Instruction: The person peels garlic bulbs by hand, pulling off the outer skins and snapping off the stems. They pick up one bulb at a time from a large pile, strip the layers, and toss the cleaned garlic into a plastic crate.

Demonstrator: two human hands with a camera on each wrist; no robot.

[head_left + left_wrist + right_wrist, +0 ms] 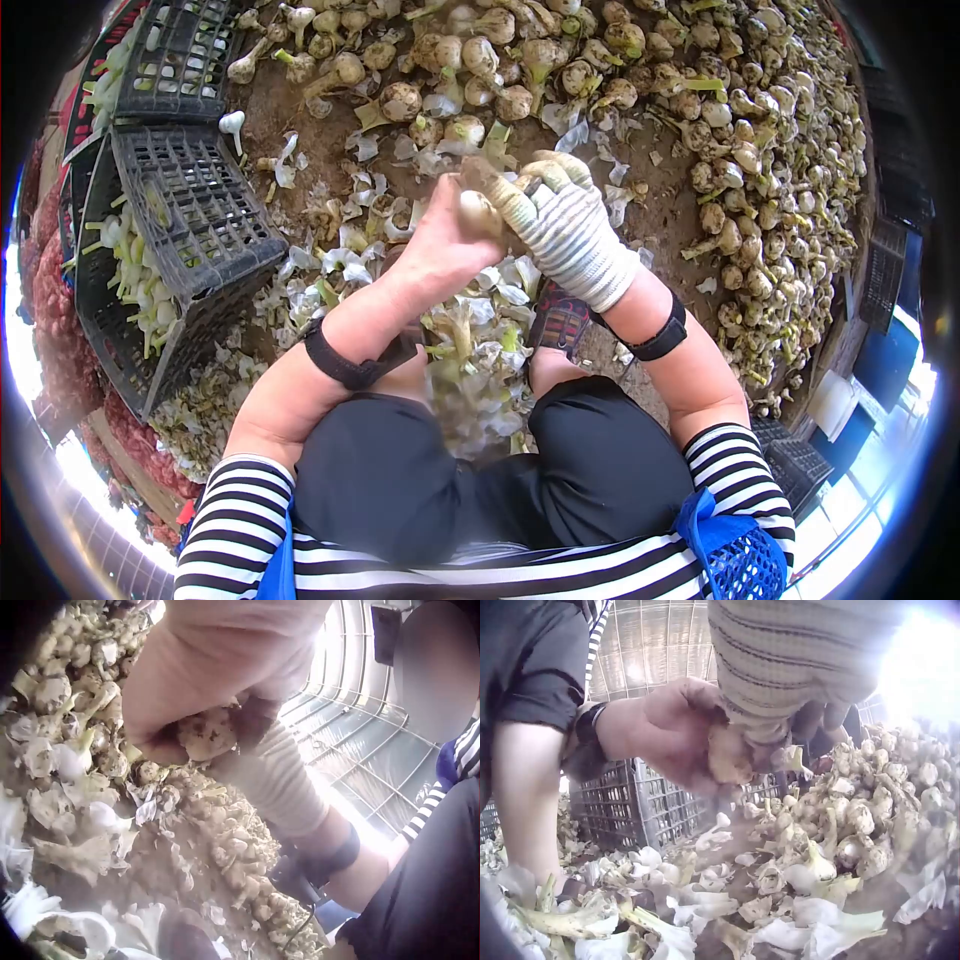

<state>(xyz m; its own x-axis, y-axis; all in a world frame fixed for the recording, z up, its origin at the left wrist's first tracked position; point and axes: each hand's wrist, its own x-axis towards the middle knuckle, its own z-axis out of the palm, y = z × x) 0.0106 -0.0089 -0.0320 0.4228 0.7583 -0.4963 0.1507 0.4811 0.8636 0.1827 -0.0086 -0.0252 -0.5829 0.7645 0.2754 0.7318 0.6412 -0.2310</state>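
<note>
A garlic bulb point(478, 214) with dirt-stained skin is gripped by my bare left hand point(450, 240), fingers curled round it. My right hand point(575, 225), in a striped knitted glove, is against the bulb's far side with its fingers bent. In the left wrist view the bulb point(208, 735) shows brown patches under the left hand point(217, 667). The right wrist view has the bulb point(730, 755) between the bare left hand point(671, 735) and the gloved right hand point(787, 667). Whether the glove holds a stem or a tool is hidden.
Black plastic crates point(200, 205) holding white bulbs stand at the left. Unpeeled garlic point(760, 170) is heaped along the back and right. Loose skins point(480, 310) cover the ground between the shoes point(560, 320). A lone bulb point(232, 123) lies beside the crates.
</note>
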